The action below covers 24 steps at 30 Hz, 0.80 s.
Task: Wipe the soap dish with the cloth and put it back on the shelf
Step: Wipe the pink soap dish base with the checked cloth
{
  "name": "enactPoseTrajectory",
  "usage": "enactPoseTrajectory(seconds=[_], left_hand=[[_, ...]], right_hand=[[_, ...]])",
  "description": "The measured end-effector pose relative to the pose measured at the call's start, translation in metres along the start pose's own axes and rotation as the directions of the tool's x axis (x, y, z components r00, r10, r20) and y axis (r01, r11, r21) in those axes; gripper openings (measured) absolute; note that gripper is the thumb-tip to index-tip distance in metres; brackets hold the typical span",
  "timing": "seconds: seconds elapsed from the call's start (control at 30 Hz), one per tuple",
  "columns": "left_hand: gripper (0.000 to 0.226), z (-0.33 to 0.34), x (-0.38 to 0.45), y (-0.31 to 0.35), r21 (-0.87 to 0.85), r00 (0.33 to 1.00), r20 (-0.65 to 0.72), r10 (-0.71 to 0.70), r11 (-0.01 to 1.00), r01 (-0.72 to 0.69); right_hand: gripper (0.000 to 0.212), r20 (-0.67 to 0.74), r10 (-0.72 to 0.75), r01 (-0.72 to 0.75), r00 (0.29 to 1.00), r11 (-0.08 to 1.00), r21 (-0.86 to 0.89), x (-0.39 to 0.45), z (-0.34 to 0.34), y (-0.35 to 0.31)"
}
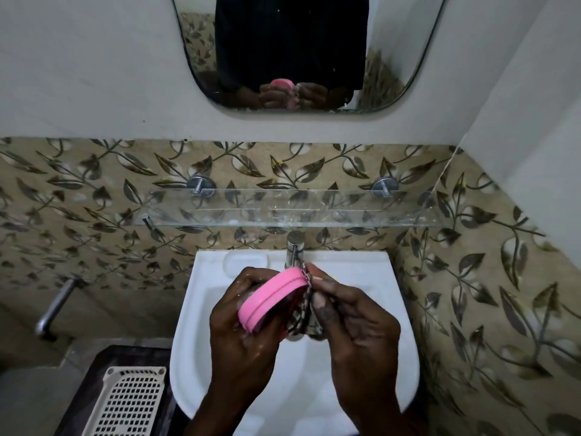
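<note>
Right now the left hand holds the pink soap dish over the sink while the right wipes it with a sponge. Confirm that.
Not a sponge: the head view shows the right hand pressing a patterned cloth against the soap dish. The left hand holding it over the sink is correct.

Soap dish (273, 299): pink plastic, smooth, slight sheen, with a moulded groove round its side. Cloth (299, 319): woven fabric, patterned, matt, bunched against the dish. Basin (374, 309): white glazed ceramic, glossy. Tap (295, 248): polished metal. Shelf (289, 212): clear glass, smeared and spotted, on shiny metal pegs. Wall tiles (94, 196): leaf print, low gloss. Mirror (314, 51): glass, speckled. Basket (129, 404): cream plastic, perforated, matt.
</note>
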State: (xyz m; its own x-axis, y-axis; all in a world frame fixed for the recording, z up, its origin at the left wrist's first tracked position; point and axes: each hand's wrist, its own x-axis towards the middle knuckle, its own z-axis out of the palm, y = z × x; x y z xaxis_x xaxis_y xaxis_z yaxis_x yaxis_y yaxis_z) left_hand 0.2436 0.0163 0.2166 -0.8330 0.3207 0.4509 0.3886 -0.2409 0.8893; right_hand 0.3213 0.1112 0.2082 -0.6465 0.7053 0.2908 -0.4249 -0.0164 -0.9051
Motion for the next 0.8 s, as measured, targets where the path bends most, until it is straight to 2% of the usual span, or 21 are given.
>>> enactPoseTrajectory(seconds=[0.1, 0.17, 0.23, 0.3, 0.33, 0.4, 0.43, 0.5, 0.57, 0.63, 0.67, 0.73, 0.8], left_hand=[[0.041, 0.004, 0.0, 0.006, -0.052, 0.993, -0.073, -0.093, 0.995, 0.089], [0.026, 0.008, -0.003, 0.008, -0.032, 0.987, -0.104, -0.12, 0.993, 0.118], [0.015, 0.012, -0.006, 0.005, -0.02, 0.947, -0.201, -0.252, 0.967, 0.253], [0.014, 0.007, -0.005, 0.0, -0.065, 0.893, -0.275, -0.357, 0.933, 0.353], [0.025, 0.003, -0.004, -0.004, -0.055, 0.9, -0.269, -0.343, 0.938, 0.341], [0.056, -0.01, -0.005, -0.013, -0.064, 0.929, -0.127, -0.348, 0.937, 0.343], [0.06, -0.015, -0.005, -0.014, -0.041, 0.923, -0.055, -0.38, 0.925, 0.378], [0.044, -0.021, -0.007, -0.019, 0.104, 0.907, 0.063, -0.416, 0.907, 0.408], [0.028, -0.024, -0.007, -0.019, 0.171, 0.881, 0.154, -0.447, 0.891, 0.422], [0.028, -0.025, -0.006, -0.014, 0.155, 0.852, 0.254, -0.458, 0.889, 0.432], [0.034, -0.024, -0.006, -0.012, 0.147, 0.852, 0.253, -0.458, 0.889, 0.433], [0.041, -0.019, -0.004, -0.01, 0.132, 0.879, 0.158, -0.451, 0.891, 0.434], [0.035, -0.013, -0.003, -0.008, 0.099, 0.892, 0.091, -0.443, 0.895, 0.434]], right_hand=[[0.031, -0.007, 0.236, -0.233, 0.972, 0.961, 0.146, 0.002, -0.006, 0.012], [0.027, -0.005, 0.329, -0.319, 0.944, 0.919, 0.233, 0.004, -0.006, 0.019], [0.022, -0.003, 0.354, -0.341, 0.935, 0.904, 0.257, 0.009, -0.005, 0.022], [0.02, 0.009, 0.246, -0.245, 0.969, 0.959, 0.144, 0.015, -0.011, 0.021], [0.02, 0.044, 0.156, -0.157, 0.987, 0.987, 0.026, 0.02, -0.016, 0.017], [0.02, 0.184, 0.019, 0.018, 0.983, 0.98, -0.198, 0.032, -0.028, 0.007], [0.021, 0.264, 0.006, 0.065, 0.965, 0.963, -0.261, 0.037, -0.033, 0.001], [0.027, 0.403, 0.022, 0.136, 0.915, 0.923, -0.36, 0.048, -0.039, -0.009], [0.032, 0.504, 0.036, 0.206, 0.863, 0.886, -0.415, 0.057, -0.044, -0.016], [0.037, 0.546, 0.058, 0.224, 0.836, 0.872, -0.435, 0.062, -0.049, -0.022], [0.039, 0.556, 0.063, 0.225, 0.829, 0.872, -0.434, 0.064, -0.051, -0.024], [0.044, 0.548, 0.059, 0.198, 0.834, 0.896, -0.397, 0.065, -0.053, -0.024], [0.044, 0.52, 0.005, 0.212, 0.854, 0.91, -0.357, 0.067, -0.052, -0.023]])
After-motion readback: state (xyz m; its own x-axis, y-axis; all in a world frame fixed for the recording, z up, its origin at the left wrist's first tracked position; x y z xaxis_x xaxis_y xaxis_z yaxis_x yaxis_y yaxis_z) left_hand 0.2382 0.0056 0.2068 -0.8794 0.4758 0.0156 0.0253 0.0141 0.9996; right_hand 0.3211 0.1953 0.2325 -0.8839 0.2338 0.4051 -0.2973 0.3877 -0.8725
